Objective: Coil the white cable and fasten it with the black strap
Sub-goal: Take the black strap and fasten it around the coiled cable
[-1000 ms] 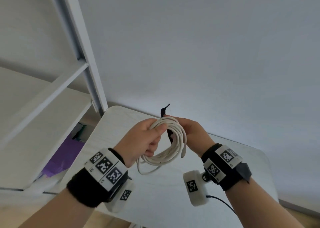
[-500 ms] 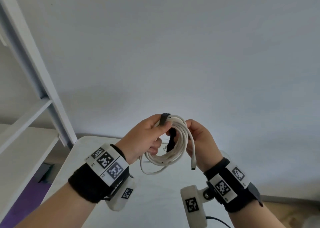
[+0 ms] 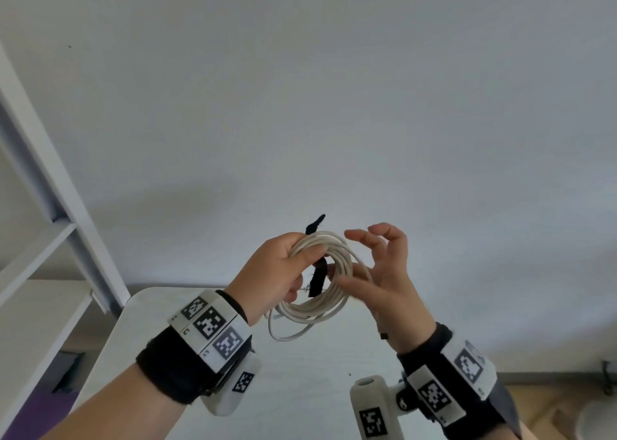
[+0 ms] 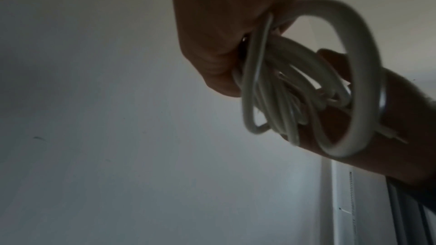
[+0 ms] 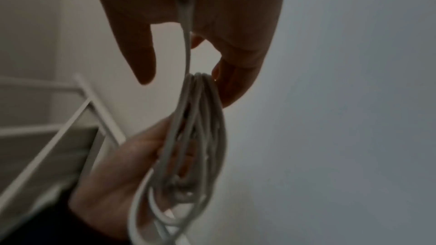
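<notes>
The white cable [image 3: 320, 272] is wound into a loose ring of several turns and held in the air above the white worktop [image 3: 300, 389], touching nothing below. The left hand [image 3: 273, 279] has a closed grip on the upper left arc of the ring, thumb pressed over the bundled turns. The black strap [image 3: 317, 281] passes round the bundle at that point: one end stands up above the ring, tilted toward the upper right, and the other hangs down through the ring's opening. The right hand [image 3: 380, 272] holds nothing; its fingers are spread and relaxed, just beside the right arc of the ring, and the wrist view shows one strand running up past its palm. The ring hangs near upright, facing the person, a little longer from upper left to lower right; one outer turn sags loose at the bottom left. Judgement: coiling is largely complete and fastening is the step in hand. To do it well, the left thumb should keep the turns pinned while the right hand takes the hanging strap end, draws it snug across the whole bundle and presses it flat onto the upper end. The sagging turn should be gathered in first, or it may escape the strap.
</notes>
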Motion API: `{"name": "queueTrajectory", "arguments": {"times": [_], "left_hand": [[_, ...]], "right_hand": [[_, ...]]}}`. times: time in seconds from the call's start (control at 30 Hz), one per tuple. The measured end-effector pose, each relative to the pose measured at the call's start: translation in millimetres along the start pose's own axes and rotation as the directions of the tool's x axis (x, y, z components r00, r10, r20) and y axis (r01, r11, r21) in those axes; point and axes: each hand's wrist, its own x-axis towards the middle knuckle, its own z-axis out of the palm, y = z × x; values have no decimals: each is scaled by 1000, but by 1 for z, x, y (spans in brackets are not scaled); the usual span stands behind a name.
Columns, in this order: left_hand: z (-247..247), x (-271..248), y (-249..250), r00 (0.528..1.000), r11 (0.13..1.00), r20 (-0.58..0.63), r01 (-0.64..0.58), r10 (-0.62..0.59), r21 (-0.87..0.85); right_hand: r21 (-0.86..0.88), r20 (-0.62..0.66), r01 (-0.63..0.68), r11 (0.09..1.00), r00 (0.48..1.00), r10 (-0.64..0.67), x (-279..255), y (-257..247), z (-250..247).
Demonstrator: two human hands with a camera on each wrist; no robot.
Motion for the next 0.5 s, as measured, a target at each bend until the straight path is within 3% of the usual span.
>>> {"name": "queueTrajectory", "arguments": {"times": [0.07, 0.13, 0.33, 0.5], "left_hand": [[1, 2, 1, 1000, 1000, -5, -2, 2, 15], [4, 4, 1, 1000, 999, -9, -11, 12, 45], [10, 5, -2, 1000, 998, -2, -7, 7, 58], [9, 4, -6, 1000, 999, 0, 22, -22, 47]], "right_hand": [[-258, 82, 116, 959, 992, -98, -4, 0, 2], [-406, 101, 156, 900, 987, -125, -5, -2, 3], [-350, -47, 14, 937, 998, -33, 0, -1, 10], [-467, -31, 1, 884, 999, -17, 4, -1, 3]]}}
